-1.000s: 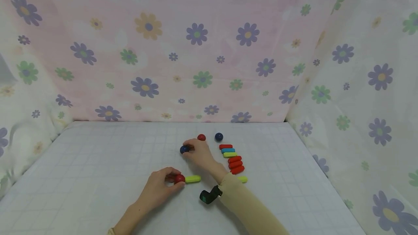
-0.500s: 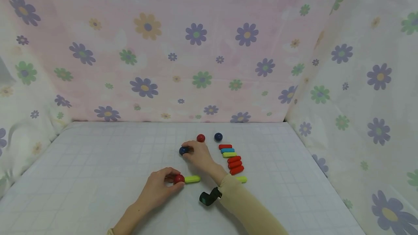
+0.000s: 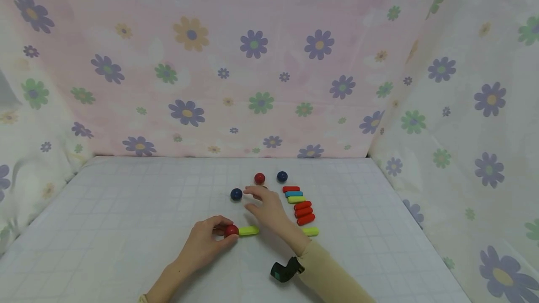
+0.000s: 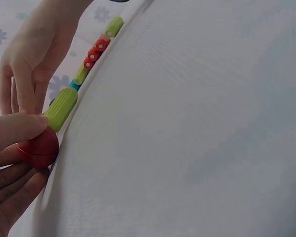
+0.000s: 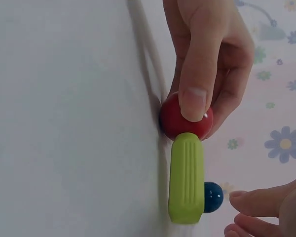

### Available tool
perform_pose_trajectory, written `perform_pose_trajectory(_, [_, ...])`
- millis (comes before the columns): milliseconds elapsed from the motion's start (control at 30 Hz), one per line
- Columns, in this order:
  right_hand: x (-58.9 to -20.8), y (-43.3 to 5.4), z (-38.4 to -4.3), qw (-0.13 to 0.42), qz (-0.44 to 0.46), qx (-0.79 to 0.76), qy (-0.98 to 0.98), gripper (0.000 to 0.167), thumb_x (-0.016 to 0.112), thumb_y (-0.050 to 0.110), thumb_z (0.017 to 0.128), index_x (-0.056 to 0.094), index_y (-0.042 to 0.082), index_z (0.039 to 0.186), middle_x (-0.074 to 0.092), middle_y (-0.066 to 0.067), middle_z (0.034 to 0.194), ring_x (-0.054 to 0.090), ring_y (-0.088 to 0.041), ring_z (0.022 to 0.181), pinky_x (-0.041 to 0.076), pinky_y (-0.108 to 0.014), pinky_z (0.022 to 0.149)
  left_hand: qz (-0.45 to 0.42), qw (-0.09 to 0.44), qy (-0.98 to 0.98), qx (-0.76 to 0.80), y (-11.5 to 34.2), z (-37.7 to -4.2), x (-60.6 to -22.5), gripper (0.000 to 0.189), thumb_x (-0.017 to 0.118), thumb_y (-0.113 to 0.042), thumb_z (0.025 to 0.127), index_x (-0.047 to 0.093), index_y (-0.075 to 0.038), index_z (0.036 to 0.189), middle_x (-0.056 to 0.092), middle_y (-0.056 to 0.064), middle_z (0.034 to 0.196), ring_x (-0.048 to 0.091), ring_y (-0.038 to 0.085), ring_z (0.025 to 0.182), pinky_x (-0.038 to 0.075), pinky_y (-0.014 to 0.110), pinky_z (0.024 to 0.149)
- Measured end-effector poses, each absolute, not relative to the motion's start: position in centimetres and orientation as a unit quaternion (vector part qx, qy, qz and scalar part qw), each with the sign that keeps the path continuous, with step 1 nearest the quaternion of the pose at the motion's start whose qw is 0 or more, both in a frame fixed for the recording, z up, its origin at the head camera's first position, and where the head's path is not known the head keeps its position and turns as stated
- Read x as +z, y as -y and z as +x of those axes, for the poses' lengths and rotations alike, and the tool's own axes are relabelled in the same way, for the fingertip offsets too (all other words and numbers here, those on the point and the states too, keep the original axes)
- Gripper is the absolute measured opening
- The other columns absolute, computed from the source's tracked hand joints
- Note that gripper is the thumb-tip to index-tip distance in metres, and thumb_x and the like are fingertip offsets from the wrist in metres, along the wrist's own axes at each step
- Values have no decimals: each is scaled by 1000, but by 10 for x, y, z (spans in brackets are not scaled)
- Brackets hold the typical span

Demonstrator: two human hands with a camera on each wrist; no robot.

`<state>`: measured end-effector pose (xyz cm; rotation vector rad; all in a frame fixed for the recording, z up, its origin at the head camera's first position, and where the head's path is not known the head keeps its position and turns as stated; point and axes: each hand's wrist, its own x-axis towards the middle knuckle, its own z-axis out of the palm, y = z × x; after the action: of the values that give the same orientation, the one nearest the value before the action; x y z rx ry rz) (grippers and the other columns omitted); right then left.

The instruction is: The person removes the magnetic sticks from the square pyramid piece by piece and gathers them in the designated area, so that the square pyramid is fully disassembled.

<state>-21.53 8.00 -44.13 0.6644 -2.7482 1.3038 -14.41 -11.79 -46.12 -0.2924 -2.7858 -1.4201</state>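
Low on the table, my left hand (image 3: 206, 242) pinches a glossy red ball (image 3: 231, 231) between thumb and fingers. A yellow-green stick (image 3: 249, 230) runs right from that ball, its end against it; the right wrist view shows the ridged stick (image 5: 186, 180) up close. Farther back lies a dark blue ball (image 3: 236, 194). My right hand (image 3: 269, 207) is just right of the blue ball, thumb and fingers spread apart, a small gap between them and it. Behind the right hand's fingers a bit of something red peeks out, mostly hidden.
Another red ball (image 3: 259, 178) and a second dark blue ball (image 3: 282, 176) lie at the back. Right of my right hand are a red stick (image 3: 291, 189), a blue stick (image 3: 294, 194), a yellow-green one (image 3: 296, 199), several red sticks (image 3: 304, 212) and another yellow-green stick (image 3: 310, 232).
My right hand has let go of the dark blue ball and drawn back to the right and nearer, leaving it on the table. The left hand stays on its red ball.
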Motion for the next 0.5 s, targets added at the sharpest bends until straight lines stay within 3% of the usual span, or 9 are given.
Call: perform_pose_trajectory(500, [-442,-126,-176,-1,220,454,863,33,73,11,91,68,7,123,71,-6,121,66,-26,113,55,-43,97,-67,-13,897,-438,114,-143,-459,31,84,-25,80,72,-17,107,71,-9,97,65,5,85,59,29,84])
